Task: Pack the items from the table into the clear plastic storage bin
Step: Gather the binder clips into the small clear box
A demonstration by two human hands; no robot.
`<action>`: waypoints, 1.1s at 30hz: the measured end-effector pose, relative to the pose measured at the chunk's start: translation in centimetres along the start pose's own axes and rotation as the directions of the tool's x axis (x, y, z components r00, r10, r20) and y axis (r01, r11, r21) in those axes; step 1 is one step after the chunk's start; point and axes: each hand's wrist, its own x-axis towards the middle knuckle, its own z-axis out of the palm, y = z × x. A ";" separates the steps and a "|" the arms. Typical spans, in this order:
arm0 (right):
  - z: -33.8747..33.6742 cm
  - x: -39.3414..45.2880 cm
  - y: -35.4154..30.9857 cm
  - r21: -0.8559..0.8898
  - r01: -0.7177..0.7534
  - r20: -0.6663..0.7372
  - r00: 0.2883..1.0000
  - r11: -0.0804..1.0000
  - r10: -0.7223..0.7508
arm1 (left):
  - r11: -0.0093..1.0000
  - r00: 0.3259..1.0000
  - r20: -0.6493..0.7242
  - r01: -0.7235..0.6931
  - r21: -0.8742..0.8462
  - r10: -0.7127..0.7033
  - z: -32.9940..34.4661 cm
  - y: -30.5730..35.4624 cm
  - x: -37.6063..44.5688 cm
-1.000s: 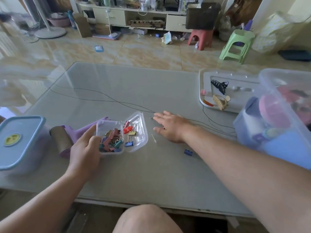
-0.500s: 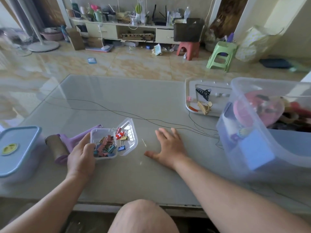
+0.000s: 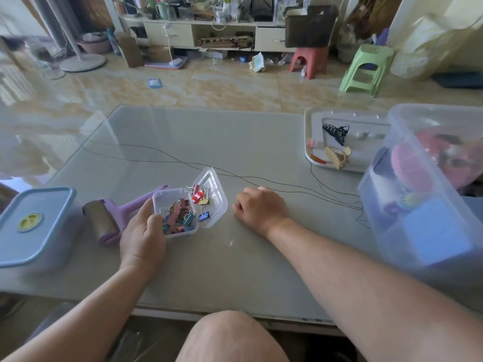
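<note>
My left hand grips the near edge of a small clear box whose lid lies open to the right; several coloured binder clips fill it. Just right of the box, my right hand rests knuckles up on the glass table with its fingers curled under. Whether anything is inside them is hidden. The large clear plastic storage bin stands at the right edge, apart from both hands, with pink, blue and purple items inside.
A purple lint roller and a blue-lidded container lie left of the box. A white tray behind the bin holds a black hair claw and a beige one. A thin black thread runs across the table.
My right hand drew back from its reach over the thread, lay flat beside the box, and has now curled its fingers under. The left hand kept hold of the clip box.
</note>
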 end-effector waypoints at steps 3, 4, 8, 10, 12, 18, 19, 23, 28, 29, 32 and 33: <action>-0.7 -0.4 0.1 -0.018 -0.106 -0.048 0.993 0.994 0.105 | 0.999 0.996 0.080 0.028 0.035 -0.031 0.1 0.7 -0.1; -1.0 -0.4 0.3 -0.036 -0.146 -0.025 0.989 0.989 0.145 | 0.999 0.992 0.117 0.050 0.014 -0.051 0.2 0.9 -0.3; -3.8 -0.7 0.6 0.141 -0.475 0.004 0.877 0.868 0.480 | 0.985 0.974 0.205 0.118 -0.123 -0.091 1.0 1.6 -1.1; -6.1 0.0 -0.1 0.434 -0.548 -0.074 0.769 0.715 0.635 | 0.976 0.966 0.246 0.128 -0.175 -0.082 1.4 1.6 -1.5; -8.7 1.1 -1.9 0.697 -0.414 -0.157 0.709 0.585 0.688 | 0.962 0.955 0.289 0.143 -0.231 -0.073 1.6 1.6 -1.6; -9.0 2.1 -10.9 0.778 -0.220 -0.122 0.867 0.589 0.484 | 0.831 0.882 0.469 0.289 -0.475 -0.039 1.7 0.9 -1.9; -7.9 1.7 -11.5 0.763 -0.265 -0.037 0.893 0.590 0.449 | 0.830 0.881 0.473 0.278 -0.484 -0.019 1.7 0.8 -2.1; -5.7 -0.1 -11.8 0.673 -0.327 0.154 0.939 0.663 0.307 | 0.846 0.897 0.443 0.230 -0.482 0.008 2.0 0.4 -2.0; -8.2 -1.7 -8.7 0.612 -0.020 -0.170 0.973 0.791 0.157 | 0.805 0.904 0.426 0.259 -0.534 -0.008 2.5 0.5 -1.3; -8.8 -2.0 -7.0 0.559 0.049 -0.304 0.941 0.828 0.149 | 0.793 0.912 0.410 0.265 -0.549 -0.021 2.7 0.5 -1.2; -9.3 -2.9 -0.6 0.454 -0.098 -0.350 0.894 0.886 0.278 | 0.779 0.939 0.337 0.263 -0.570 -0.070 3.1 0.4 -1.1; -9.1 -3.4 1.3 0.388 -0.267 -0.214 0.905 0.882 0.367 | 0.770 0.946 0.312 0.263 -0.582 -0.087 3.3 0.5 -1.1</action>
